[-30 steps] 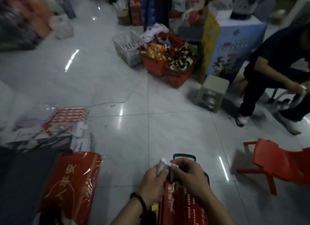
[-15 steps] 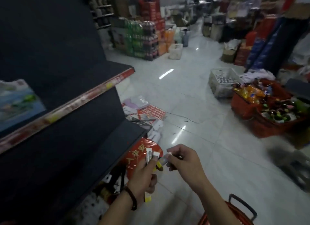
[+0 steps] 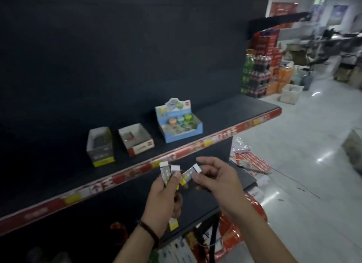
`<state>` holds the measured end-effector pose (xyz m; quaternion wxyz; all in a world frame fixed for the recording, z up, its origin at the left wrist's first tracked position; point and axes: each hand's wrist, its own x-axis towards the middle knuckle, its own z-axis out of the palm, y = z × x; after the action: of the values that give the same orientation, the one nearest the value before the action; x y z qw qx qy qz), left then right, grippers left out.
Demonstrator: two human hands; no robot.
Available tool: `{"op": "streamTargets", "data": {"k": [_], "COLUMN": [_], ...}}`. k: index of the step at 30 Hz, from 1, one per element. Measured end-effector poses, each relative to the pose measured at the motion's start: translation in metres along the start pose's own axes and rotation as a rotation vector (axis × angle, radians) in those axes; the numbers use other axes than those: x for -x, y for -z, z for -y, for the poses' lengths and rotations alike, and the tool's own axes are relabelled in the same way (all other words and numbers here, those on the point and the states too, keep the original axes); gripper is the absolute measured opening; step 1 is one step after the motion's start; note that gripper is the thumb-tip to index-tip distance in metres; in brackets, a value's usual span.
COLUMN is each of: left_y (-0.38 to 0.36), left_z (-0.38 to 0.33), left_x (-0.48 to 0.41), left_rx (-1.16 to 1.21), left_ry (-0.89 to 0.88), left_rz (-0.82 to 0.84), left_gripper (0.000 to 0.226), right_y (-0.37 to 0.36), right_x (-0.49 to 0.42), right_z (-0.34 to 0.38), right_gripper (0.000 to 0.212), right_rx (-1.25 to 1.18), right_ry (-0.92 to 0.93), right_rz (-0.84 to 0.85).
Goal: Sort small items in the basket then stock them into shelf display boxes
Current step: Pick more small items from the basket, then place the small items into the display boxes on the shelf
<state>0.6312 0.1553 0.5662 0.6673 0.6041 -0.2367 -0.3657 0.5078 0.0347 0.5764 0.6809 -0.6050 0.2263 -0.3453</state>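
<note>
My left hand (image 3: 164, 200) grips a small bunch of grey, white-tipped erasers (image 3: 166, 170) with yellow ends, held upright in front of the shelf edge. My right hand (image 3: 217, 180) pinches one more eraser (image 3: 191, 173) beside the bunch. On the black shelf (image 3: 225, 113) above stand three display boxes: a yellow-fronted box (image 3: 100, 145) at the left, a red-and-white box (image 3: 136, 139) in the middle, and a blue box (image 3: 179, 123) with round items at the right. The basket is out of view.
A red-and-yellow price strip (image 3: 195, 145) runs along the shelf edge. Below hangs a red plastic bag (image 3: 231, 229) and packaged goods. Stacked drink bottles (image 3: 254, 74) and a white crate (image 3: 290, 93) stand on the tiled floor to the right.
The view has swung from the floor and baskets up to the shelf. My hands rose with the erasers and now hover just below the shelf edge, the right hand still holding one eraser.
</note>
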Motion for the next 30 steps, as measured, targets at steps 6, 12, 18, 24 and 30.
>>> {"op": "streamTargets", "data": {"k": [6, 12, 18, 24, 30], "left_y": [0.093, 0.150, 0.217, 0.249, 0.250], "left_z": [-0.032, -0.053, -0.064, -0.063, -0.066], "left_x": [-0.018, -0.022, -0.046, -0.087, -0.103], "left_rx": [-0.035, -0.086, -0.444, -0.399, -0.139], "left_ry": [-0.114, -0.228, -0.452, -0.374, -0.185], "left_rz": [-0.096, -0.272, -0.649, -0.779, -0.698], "left_gripper": [0.033, 0.027, 0.037, 0.032, 0.034], "right_y": [-0.114, -0.176, -0.215, -0.254, -0.289], "right_x": [-0.032, -0.079, -0.160, -0.240, -0.291], "right_z": [-0.009, 0.010, 0.017, 0.018, 0.006], "right_gripper": [0.005, 0.018, 0.024, 0.013, 0.011], "right_rx": [-0.032, 0.030, 0.269, 0.706, 0.848], "right_ry": [-0.032, 0.010, 0.071, 0.225, 0.226], "right_rz": [0.073, 0.218, 0.358, 0.451, 0.583]}}
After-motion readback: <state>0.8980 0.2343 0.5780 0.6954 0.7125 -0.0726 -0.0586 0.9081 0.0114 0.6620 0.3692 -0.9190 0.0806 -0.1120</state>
